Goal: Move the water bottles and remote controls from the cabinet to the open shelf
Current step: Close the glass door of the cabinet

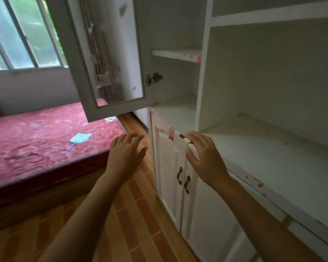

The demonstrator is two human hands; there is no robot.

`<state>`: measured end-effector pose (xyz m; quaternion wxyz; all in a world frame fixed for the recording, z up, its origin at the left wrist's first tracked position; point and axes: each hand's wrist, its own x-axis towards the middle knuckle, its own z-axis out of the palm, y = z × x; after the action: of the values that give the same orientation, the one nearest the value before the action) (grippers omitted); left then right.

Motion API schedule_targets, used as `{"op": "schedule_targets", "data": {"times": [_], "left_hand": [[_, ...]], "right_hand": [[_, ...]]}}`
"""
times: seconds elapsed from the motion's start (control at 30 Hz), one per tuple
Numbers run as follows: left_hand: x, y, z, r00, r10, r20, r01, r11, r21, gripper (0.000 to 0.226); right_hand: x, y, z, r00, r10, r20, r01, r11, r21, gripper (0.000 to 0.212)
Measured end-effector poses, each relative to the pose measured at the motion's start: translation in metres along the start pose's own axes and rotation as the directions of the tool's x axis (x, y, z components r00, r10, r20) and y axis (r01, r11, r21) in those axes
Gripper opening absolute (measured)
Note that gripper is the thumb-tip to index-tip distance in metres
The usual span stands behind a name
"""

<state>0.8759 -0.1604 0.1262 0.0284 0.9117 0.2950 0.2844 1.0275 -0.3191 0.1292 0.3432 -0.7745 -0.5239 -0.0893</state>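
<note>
No water bottles or remote controls are seen. The upper cabinet (176, 76), its glass door (102, 59) swung open, looks bare, and so does the open shelf (273, 148). Both the left hand (127, 154) and right hand (203, 157) are held open and empty. The lower doors (178, 178) should probably be pulled open gently by their handles.

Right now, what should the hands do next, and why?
Probably reach the right hand down to the dark handles and pull a lower cabinet door open. Both hands are empty, the left hand too, and no bottles or remotes show in the open upper cabinet or on the open shelf.
</note>
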Motion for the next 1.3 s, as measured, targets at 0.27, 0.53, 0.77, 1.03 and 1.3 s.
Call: {"op": "schedule_targets", "data": {"times": [0.27,0.53,0.77,1.03,1.3], "left_hand": [[-0.028,-0.105,-0.04,0.981,-0.181,-0.069,0.19,0.971,0.146,0.041],[-0.024,-0.173,-0.064,0.965,-0.223,-0.136,0.243,0.959,0.149,0.041],[-0.008,-0.218,-0.052,0.962,-0.243,-0.128,0.258,0.959,0.119,0.038],[0.071,-0.264,-0.007,0.977,-0.192,-0.096,0.201,0.975,0.095,0.037],[0.169,-0.313,0.02,0.975,-0.17,-0.142,0.18,0.982,0.058,0.048]], "right_hand": [[0.046,-0.074,0.074,0.984,-0.155,0.093,0.145,0.984,0.106,0.053],[0.083,-0.119,0.126,0.977,-0.205,0.051,0.194,0.966,0.168,0.044],[0.108,-0.123,0.164,0.989,-0.143,0.037,0.134,0.975,0.178,0.036],[0.178,-0.102,0.202,0.996,-0.088,0.026,0.084,0.988,0.131,0.04],[0.27,-0.083,0.246,0.998,-0.035,0.056,0.027,0.989,0.144,0.04]]}}
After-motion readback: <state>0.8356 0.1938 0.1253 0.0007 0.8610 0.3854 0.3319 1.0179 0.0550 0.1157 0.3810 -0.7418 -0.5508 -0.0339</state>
